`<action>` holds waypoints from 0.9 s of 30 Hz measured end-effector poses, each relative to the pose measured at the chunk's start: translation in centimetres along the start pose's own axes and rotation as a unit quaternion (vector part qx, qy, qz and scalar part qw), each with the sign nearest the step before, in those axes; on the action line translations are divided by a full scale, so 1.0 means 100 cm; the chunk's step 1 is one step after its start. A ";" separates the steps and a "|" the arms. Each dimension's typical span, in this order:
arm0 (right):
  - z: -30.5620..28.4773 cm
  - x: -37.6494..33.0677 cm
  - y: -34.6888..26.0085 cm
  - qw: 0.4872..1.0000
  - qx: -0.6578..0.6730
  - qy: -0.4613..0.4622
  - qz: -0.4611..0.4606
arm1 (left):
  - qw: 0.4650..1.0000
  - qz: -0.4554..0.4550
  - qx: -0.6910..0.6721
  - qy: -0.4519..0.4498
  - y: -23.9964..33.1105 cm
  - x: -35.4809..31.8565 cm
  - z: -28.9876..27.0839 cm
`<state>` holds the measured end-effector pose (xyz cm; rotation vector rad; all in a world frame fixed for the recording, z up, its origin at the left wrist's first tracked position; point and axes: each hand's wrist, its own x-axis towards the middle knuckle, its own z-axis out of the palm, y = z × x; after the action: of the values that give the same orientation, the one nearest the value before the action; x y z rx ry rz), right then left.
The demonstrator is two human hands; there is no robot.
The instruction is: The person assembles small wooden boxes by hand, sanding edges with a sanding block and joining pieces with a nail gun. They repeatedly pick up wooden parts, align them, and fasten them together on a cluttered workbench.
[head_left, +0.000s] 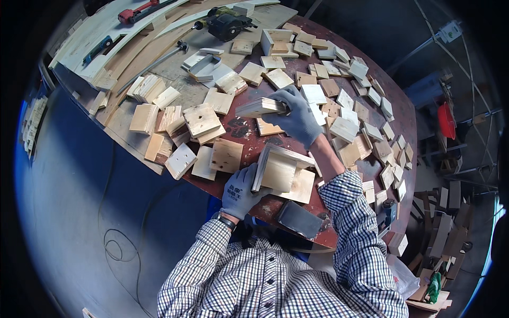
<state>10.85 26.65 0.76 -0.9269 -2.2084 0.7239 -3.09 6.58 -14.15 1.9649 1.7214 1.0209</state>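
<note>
Both hands wear grey work gloves. My left hand (239, 192) is closed on the left side of an assembly of wooden boards (279, 168) near the table's front edge; its boards stand at angles to one another. Farther off, my right hand (298, 114) grips a small stack of wooden blocks (259, 108) by its right end, raised over the table. A flat wooden piece (269, 127) lies below that stack. Beneath the assembly is another pale square board (298, 186). The fingertips of my left hand are partly hidden behind the boards.
Loose wooden blocks (344, 129) cover much of the dark red table (275, 142). A dark rectangular block (300, 218) lies at the near edge. Power tools (225, 24) and a hammer (182, 46) are at the far left. A cable (112, 246) lies on the floor.
</note>
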 end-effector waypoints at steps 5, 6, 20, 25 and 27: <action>-0.045 -0.085 -0.044 0.960 0.230 0.139 -0.077 | 0.999 0.024 -0.010 0.024 -0.006 -0.002 0.006; -0.045 -0.100 -0.045 0.953 0.243 0.162 -0.083 | 0.999 0.042 0.004 0.028 -0.009 -0.003 0.006; 0.023 -0.213 -0.060 0.928 -0.287 0.236 0.020 | 0.998 0.030 -0.014 0.044 -0.003 0.001 0.004; 0.060 -0.195 -0.067 0.935 -0.334 0.061 0.102 | 0.999 0.012 -0.043 0.025 -0.005 0.000 0.002; 0.066 -0.202 -0.070 0.954 -0.283 0.059 0.081 | 0.998 0.013 -0.049 0.030 -0.011 0.000 0.007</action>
<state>14.37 5.44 -5.52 -1.4002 -2.2869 0.0824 -3.43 6.92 -15.37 1.9194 1.6462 1.1612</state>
